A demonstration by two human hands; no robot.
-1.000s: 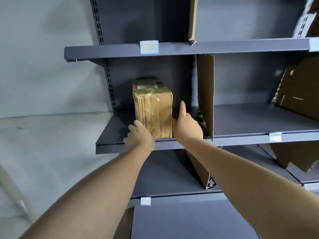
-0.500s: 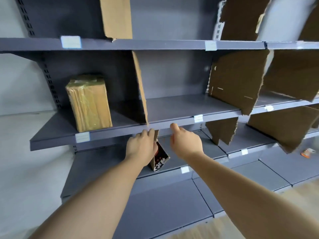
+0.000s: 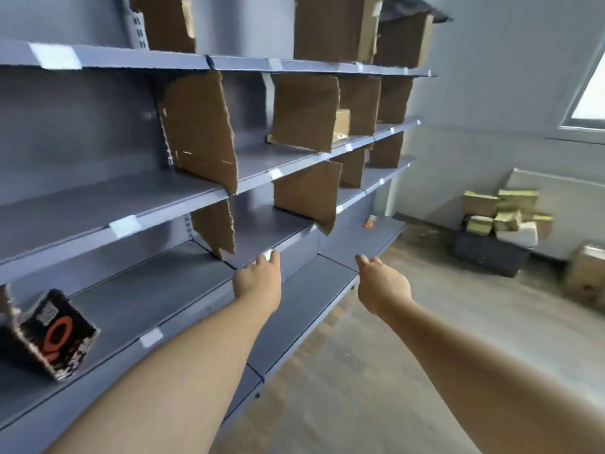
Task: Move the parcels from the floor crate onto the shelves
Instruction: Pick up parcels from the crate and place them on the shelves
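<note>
My left hand (image 3: 258,280) reaches toward 12 o'clock, its fingers (image 3: 273,258) loosely straight and holding nothing, tips close to a front edge of the grey shelves (image 3: 98,204). My right hand (image 3: 383,288) hangs beside it above the floor, fingers relaxed and empty too. The parcels (image 3: 504,214) lie heaped on the dark floor crate (image 3: 489,255) at 2 o'clock, well apart from me. One small parcel (image 3: 342,126) sits between cardboard dividers (image 3: 199,132) at 12 o'clock, and a black box (image 3: 52,335) rests at 8 o'clock.
</note>
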